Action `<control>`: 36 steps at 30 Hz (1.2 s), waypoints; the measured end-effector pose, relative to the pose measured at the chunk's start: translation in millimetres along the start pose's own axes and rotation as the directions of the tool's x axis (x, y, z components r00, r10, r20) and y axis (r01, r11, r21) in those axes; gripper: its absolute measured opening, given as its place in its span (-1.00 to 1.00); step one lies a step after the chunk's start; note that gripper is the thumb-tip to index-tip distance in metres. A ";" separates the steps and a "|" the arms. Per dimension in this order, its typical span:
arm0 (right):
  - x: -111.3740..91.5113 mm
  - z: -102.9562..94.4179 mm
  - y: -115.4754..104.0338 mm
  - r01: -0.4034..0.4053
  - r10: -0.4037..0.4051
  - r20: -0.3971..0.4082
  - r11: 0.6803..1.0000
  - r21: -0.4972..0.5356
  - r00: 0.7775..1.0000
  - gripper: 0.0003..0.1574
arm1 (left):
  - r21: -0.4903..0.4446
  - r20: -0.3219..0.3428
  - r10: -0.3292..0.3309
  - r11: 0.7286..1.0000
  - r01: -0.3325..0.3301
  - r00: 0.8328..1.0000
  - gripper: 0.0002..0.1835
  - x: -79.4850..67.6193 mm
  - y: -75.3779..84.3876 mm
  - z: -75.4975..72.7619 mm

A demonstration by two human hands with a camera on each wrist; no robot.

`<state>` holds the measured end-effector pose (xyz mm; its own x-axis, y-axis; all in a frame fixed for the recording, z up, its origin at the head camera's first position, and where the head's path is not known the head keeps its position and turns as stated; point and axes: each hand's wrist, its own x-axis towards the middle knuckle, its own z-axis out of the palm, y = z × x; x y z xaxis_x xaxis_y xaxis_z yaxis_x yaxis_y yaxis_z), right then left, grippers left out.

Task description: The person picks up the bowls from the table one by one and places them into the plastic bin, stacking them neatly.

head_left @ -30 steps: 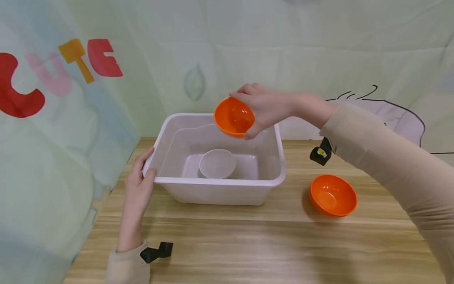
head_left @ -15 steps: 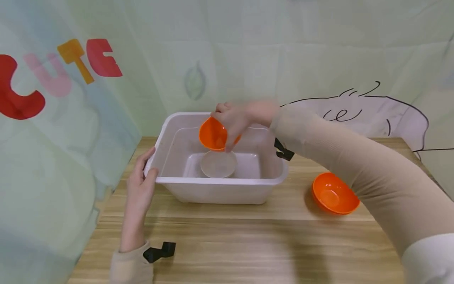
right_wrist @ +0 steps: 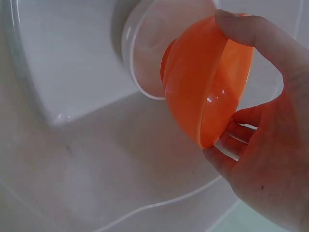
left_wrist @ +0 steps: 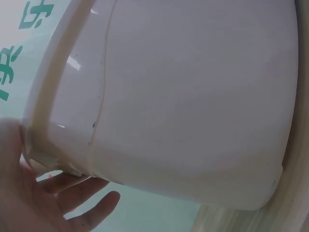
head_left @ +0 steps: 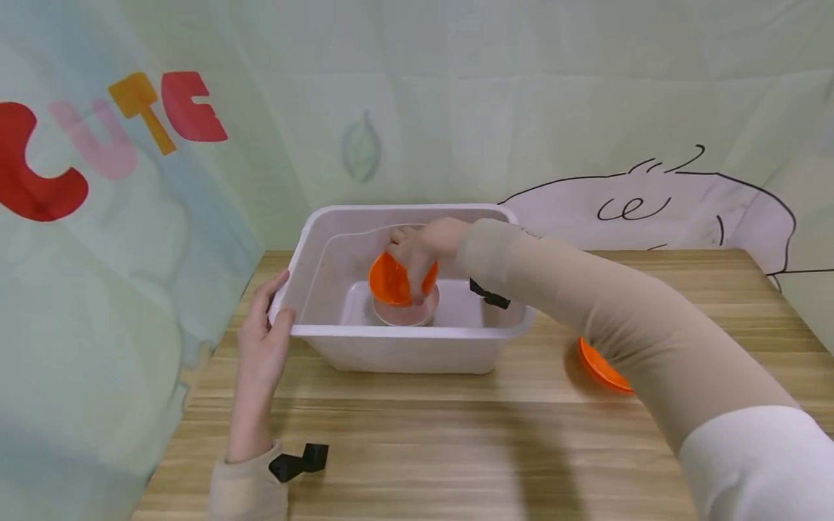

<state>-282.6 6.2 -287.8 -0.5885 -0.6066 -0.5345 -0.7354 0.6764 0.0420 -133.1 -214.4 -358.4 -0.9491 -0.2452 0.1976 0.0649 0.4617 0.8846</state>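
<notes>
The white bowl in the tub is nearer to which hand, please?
Right: the right hand holds an orange bowl over the white bowl; the left hand grips the tub's left rim.

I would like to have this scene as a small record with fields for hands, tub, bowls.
left hand: grips tub by its rim
right hand: holds orange bowl, tilted, inside tub
white bowl: on tub floor, under orange bowl; contact unclear
tub: on table
outside tub: at least one other orange bowl, partly behind sleeve
</notes>
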 end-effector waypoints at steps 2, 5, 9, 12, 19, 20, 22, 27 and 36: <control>2.9 4.7 -1.9 -0.014 0.014 0.025 1.000 0.000 1.000 0.20 | 0.013 0.000 0.001 1.000 -0.001 1.000 -0.44 -0.4 0.1 -0.5; 6.3 11.4 -3.3 -0.024 0.024 0.039 1.000 -0.004 0.999 0.24 | 0.024 0.002 -0.001 1.000 0.000 1.000 -0.44 -0.6 -0.2 -0.9; 12.0 21.5 -2.7 -0.015 0.015 0.036 1.000 0.005 0.999 0.27 | 0.017 0.003 -0.006 1.000 0.006 1.000 -0.44 -0.5 -0.7 -0.8; 16.9 29.1 -2.7 0.004 -0.005 0.044 1.000 0.010 0.999 0.28 | 0.006 0.000 -0.007 1.000 0.007 1.000 -0.44 -1.0 -0.1 -0.7; 22.6 41.2 -1.6 0.049 -0.050 0.019 0.997 0.055 0.999 0.30 | 0.011 -0.006 -0.011 1.000 0.011 1.000 -0.44 -0.4 0.5 0.3; 22.4 41.8 -0.9 0.052 -0.053 0.011 0.996 0.074 0.999 0.31 | 0.009 -0.005 -0.010 1.000 0.010 1.000 -0.44 -0.3 0.4 0.4; 21.8 42.6 0.8 0.062 -0.062 -0.001 0.993 0.105 0.998 0.35 | 0.009 -0.010 -0.008 1.000 0.008 1.000 -0.44 0.5 -0.1 0.9; 20.2 43.5 4.0 0.078 -0.077 -0.015 0.986 0.148 0.997 0.39 | -0.001 -0.012 -0.008 1.000 0.008 1.000 -0.43 0.8 0.8 1.1; 18.4 41.2 -0.7 0.075 -0.077 0.006 0.989 0.126 0.997 0.37 | 0.001 -0.009 -0.003 1.000 0.003 1.000 -0.44 0.2 -0.4 1.1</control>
<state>-279.1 11.8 -332.5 -0.5283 -0.6543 -0.5411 -0.7296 0.6758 -0.1048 -133.7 -213.8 -359.2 -0.9466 -0.2542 0.1984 0.0616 0.4615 0.8850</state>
